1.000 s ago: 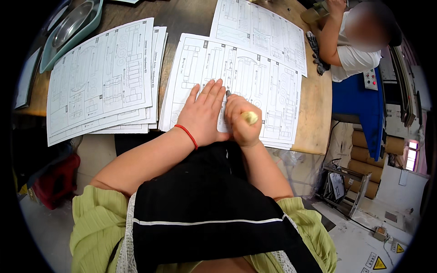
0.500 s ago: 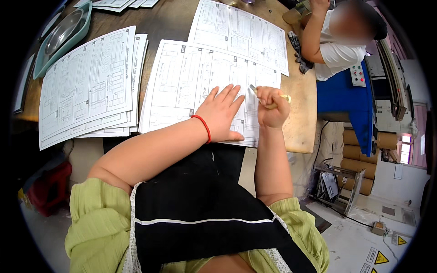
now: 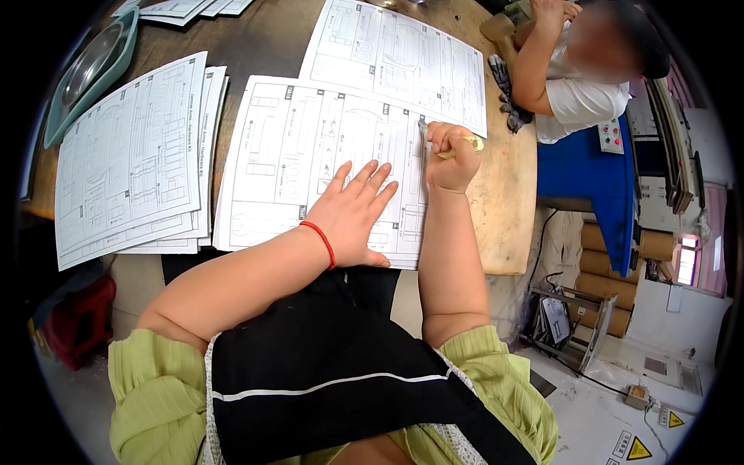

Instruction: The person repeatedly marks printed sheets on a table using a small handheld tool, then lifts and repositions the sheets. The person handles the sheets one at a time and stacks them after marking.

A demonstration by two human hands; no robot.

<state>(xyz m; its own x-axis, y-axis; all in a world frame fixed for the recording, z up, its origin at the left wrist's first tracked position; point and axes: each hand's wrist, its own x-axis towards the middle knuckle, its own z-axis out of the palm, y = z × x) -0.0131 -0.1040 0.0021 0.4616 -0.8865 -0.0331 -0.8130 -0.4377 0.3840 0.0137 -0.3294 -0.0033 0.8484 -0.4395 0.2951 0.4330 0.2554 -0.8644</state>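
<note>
My left hand (image 3: 350, 215) lies flat with its fingers spread on a large printed sheet (image 3: 267, 139) of line drawings, which tops a pile at the table's near edge. A red cord circles that wrist. Closed in a fist, my right hand (image 3: 452, 159) grips a small tool (image 3: 470, 142) with a yellowish handle and a narrow metal tip. The tip points away from me, over the right part of the sheet; whether it touches the paper I cannot tell. Another printed sheet (image 3: 403, 58) lies beyond, partly covered by the near pile.
A stack of printed sheets (image 3: 128, 155) lies at left, by a teal tray (image 3: 128, 58) holding a metal dish. Dark gloves (image 3: 504, 93) rest near the table's right edge, beside a seated co-worker (image 3: 587, 89). Blue machinery (image 3: 581, 186) stands right of the table (image 3: 504, 225).
My right hand has moved away from me along the sheet with the tool. My left hand stays flat in about the same place on the paper. The whole view has shifted slightly.
</note>
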